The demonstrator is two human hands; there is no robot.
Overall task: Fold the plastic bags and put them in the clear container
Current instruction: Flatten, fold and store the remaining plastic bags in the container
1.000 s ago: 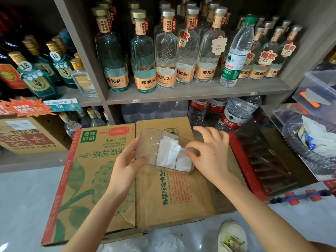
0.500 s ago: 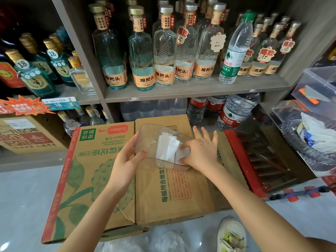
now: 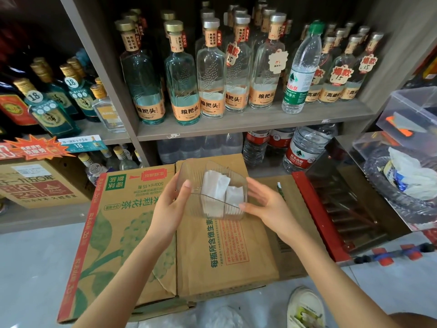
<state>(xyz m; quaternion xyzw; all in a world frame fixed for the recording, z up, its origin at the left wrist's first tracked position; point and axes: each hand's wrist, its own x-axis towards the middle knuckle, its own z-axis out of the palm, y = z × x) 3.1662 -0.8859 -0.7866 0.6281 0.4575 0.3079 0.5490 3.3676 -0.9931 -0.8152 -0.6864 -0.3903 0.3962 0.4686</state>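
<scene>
Both hands hold the clear container (image 3: 192,174) between them, just above the brown cardboard box (image 3: 224,256) that lies beside a green-printed jasmine tea carton (image 3: 118,223) on the floor. The left hand (image 3: 170,205) grips the container's left side, its thumb pressed on the wall and its fingers hidden beneath. The right hand (image 3: 269,207) cups the right side, its thumb on the near corner and its fingers lying along the right wall. Whether the container's base touches the box cannot be told. Inside the container, white folded plastic bags (image 3: 215,189) stand packed together against its right half; the left half shows only bare ribbed plastic. Behind the boxes a grey shelf (image 3: 248,121) carries rows of liquor bottles (image 3: 182,86) with orange labels and one green-capped water bottle (image 3: 301,74). At the right edge sit clear storage bins (image 3: 413,107), and a pale shoe (image 3: 305,306) shows at the bottom.
</scene>
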